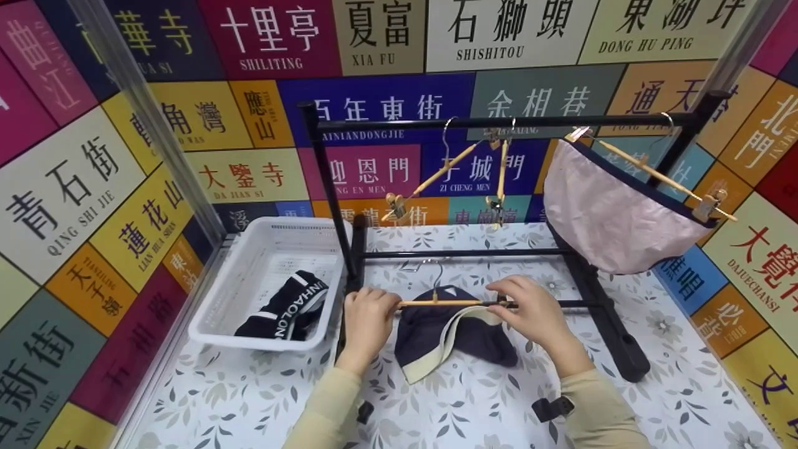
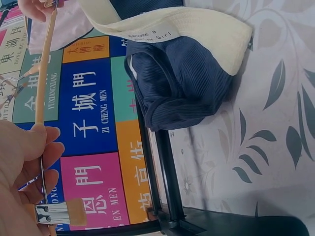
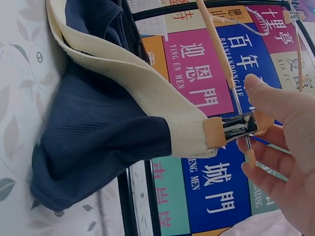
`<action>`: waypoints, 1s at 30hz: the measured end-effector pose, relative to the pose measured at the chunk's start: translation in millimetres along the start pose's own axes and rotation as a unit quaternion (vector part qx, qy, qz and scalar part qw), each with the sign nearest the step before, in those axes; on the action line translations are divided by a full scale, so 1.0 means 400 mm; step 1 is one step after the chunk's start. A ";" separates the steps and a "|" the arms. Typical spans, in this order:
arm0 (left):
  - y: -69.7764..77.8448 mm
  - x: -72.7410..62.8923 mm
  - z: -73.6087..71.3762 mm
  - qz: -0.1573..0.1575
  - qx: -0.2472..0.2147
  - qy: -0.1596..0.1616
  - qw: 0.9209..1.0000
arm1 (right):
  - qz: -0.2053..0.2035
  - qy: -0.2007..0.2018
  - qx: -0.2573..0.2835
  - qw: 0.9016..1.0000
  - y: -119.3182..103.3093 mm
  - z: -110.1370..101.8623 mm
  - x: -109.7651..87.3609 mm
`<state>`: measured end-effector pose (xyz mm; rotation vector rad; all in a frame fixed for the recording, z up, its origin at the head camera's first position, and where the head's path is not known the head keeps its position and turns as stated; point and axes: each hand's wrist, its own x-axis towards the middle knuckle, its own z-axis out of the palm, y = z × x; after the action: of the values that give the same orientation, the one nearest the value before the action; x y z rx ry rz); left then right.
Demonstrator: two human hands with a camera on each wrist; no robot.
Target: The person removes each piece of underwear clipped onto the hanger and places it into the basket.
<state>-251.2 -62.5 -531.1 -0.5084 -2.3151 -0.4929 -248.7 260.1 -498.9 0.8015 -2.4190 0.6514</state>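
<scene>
A wooden clip hanger (image 1: 414,303) spans both hands. My left hand (image 1: 370,321) grips its left end; in the left wrist view, the metal-and-wood clip (image 2: 54,214) beside that hand has no cloth in it. My right hand (image 1: 533,312) holds the other end, with thumb and fingers around the right clip (image 3: 238,126). That clip bites one end of the cream waistband (image 3: 147,91) of navy ribbed underpants (image 1: 424,337). The underpants hang from this one side, their other side drooping low near the tabletop. Lettering shows on the waistband in the left wrist view.
A black rack (image 1: 411,124) stands behind the hands, bearing hangers without garments (image 1: 449,163) and, at right, pink underpants (image 1: 614,209) on a hanger. At left, a white basket (image 1: 206,337) contains black underwear (image 1: 290,308). The patterned tabletop (image 1: 237,399) lies below.
</scene>
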 end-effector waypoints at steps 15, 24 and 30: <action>-0.002 -0.005 -0.004 0.004 -0.006 0.006 1.000 | -0.026 0.021 -0.046 0.998 0.019 -0.010 -0.010; -0.002 -0.012 -0.002 0.004 -0.005 0.002 1.000 | -0.053 0.044 -0.051 0.996 0.023 0.002 -0.013; -0.001 -0.019 0.001 0.001 -0.002 0.000 1.000 | -0.057 0.058 -0.046 0.996 0.019 0.005 -0.017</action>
<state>-246.5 -64.1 -536.7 -0.5125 -2.3140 -0.4972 -249.4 267.3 -506.6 0.8315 -2.2627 0.5233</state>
